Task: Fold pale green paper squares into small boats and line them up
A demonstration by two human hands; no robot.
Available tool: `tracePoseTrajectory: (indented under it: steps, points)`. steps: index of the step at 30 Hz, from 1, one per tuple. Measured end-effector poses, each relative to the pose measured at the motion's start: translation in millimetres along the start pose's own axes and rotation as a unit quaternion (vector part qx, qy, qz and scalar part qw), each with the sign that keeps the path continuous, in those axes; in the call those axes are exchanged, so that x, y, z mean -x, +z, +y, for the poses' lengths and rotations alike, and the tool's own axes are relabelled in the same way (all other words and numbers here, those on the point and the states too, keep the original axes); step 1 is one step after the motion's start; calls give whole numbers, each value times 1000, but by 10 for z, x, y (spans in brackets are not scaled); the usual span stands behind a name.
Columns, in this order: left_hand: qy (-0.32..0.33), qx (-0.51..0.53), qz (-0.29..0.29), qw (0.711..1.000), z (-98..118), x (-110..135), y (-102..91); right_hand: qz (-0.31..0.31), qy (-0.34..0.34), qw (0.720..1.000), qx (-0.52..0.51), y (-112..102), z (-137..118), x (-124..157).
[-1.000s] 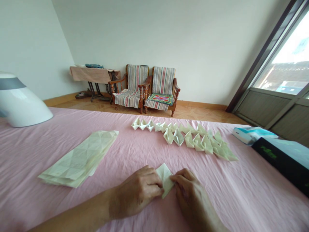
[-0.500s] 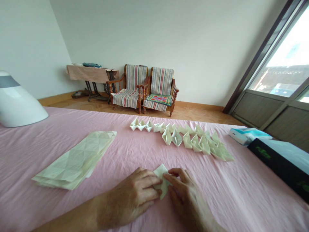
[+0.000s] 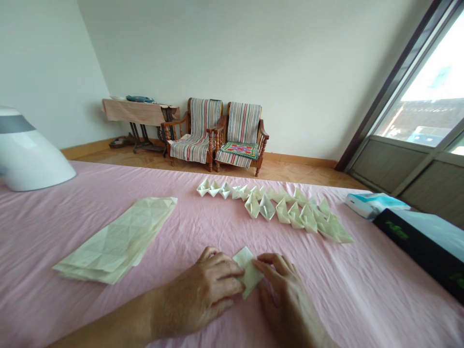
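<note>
A small diamond-shaped piece of folded pale green paper (image 3: pixel 248 271) lies on the pink cloth between my hands. My left hand (image 3: pixel 213 282) comes from the left, its curled fingers over the paper's left edge and holding it down. My right hand (image 3: pixel 281 285) is at the opposite edge, index fingertip touching the paper's right corner and thumb bent below. The underside of the paper is hidden. Beyond my hands stand several folded paper boats (image 3: pixel 295 215) in two uneven rows. To the left lies a stack of creased paper sheets (image 3: pixel 119 239).
The pink cloth (image 3: pixel 188 227) covers the table. A white rounded appliance (image 3: pixel 34 159) stands at the left edge. On the right are a black box (image 3: pixel 409 246) and a blue-and-white package (image 3: pixel 375 203). Two wooden armchairs (image 3: pixel 197 130) are against the far wall.
My right fingertips have slid slightly right, from over the paper to its right corner, so more of its face shows. My left hand stays on its left edge. The view has shifted a little.
</note>
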State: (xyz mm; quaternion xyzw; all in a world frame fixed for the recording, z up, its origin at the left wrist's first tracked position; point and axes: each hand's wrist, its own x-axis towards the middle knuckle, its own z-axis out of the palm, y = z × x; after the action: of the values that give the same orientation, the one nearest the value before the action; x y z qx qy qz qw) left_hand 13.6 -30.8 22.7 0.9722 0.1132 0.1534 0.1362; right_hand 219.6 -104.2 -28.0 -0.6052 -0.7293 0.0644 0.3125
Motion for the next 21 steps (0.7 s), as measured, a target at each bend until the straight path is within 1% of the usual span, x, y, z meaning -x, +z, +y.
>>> tracePoseTrajectory:
  steps: [4,6,11,14,17,19,21]
  points:
    - [7,-6,-3,1000,-14,-3,-1,-17,-22,1000,-13,-24,-58,11]
    - [7,-11,-4,1000,-18,-4,-10,-19,-25,1000,-3,-45,-89,8]
    - [4,-12,8,1000,-11,-2,-50,-26,-38,995,94,-51,-77,38]
    - [1,-3,10,1000,-3,19,-66,4,-39,989,143,13,-41,98]
    - [-8,-13,-14,1000,11,63,-63,47,-39,982,176,93,-14,155]
    - [-12,-25,-28,999,25,95,-55,63,-34,980,188,118,2,169]
    - [-14,-37,-29,999,43,119,-49,72,-17,981,182,101,21,156]
